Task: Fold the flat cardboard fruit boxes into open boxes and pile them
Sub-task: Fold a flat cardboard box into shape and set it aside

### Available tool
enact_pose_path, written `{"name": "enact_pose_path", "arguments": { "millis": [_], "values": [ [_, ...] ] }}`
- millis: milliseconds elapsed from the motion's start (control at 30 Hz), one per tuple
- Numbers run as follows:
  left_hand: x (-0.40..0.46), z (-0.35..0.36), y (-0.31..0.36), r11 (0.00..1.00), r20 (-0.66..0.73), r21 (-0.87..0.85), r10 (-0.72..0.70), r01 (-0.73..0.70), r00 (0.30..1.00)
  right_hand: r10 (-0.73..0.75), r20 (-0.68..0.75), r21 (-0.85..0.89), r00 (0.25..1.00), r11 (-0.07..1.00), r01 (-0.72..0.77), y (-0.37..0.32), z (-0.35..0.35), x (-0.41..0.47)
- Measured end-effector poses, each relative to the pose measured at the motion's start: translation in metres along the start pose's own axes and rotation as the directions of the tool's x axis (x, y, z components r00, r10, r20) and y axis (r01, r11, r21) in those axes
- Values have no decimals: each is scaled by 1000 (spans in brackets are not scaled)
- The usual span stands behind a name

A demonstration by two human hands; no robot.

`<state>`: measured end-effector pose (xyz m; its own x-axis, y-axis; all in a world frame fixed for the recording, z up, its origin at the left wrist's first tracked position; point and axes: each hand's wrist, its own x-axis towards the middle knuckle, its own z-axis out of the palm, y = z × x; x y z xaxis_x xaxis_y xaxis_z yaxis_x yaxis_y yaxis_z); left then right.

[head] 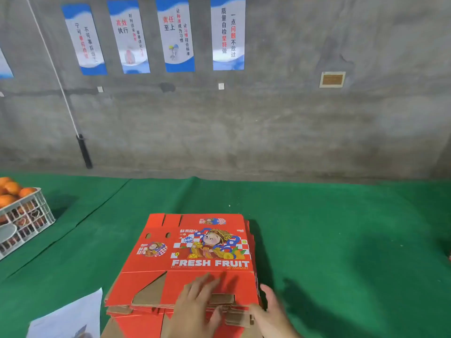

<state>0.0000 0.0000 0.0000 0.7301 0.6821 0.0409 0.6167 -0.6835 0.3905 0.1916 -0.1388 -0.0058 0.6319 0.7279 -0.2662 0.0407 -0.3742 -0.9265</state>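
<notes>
Left hand [195, 301] is laid flat, fingers straight, on the top flat box [190, 250]; stack's right near corner is gripped by right hand [273, 311], fingers curled.

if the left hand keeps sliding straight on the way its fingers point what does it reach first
The left hand lies flat on the top flat box, fingers pointing away and a little right. Straight on it would probably cross the FRESH FRUIT lettering first.
</notes>
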Motion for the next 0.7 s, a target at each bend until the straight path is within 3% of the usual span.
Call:
{"name": "enact_pose_path", "arguments": {
  "millis": [67,133,267,467,533,600,700],
  "values": [
    [25,5,-1,985,152,166,-68,43,986,114,-16,-73,993,991,-115,-5,15,19],
    [36,9,-12,968,265,246,-108,41,958,190,-15,3,982,982,-190,-10,33,31],
    [28,33,-19,956,179,291,-29,-25,983,302,-185,222,935,940,-259,-4,37,33],
    [28,36,-19,960,54,189,200,-207,978,426,-184,487,886,822,-295,10,-7,33],
    [27,32,-17,966,-39,228,133,-121,990,386,-174,486,906,834,-262,17,-32,29],
    [27,26,-15,965,-69,255,-51,67,996,358,-185,500,915,836,-225,21,-61,25],
    [35,20,-15,921,-87,217,-312,324,946,384,-231,591,894,785,-184,24,-116,25]
  ]
}}
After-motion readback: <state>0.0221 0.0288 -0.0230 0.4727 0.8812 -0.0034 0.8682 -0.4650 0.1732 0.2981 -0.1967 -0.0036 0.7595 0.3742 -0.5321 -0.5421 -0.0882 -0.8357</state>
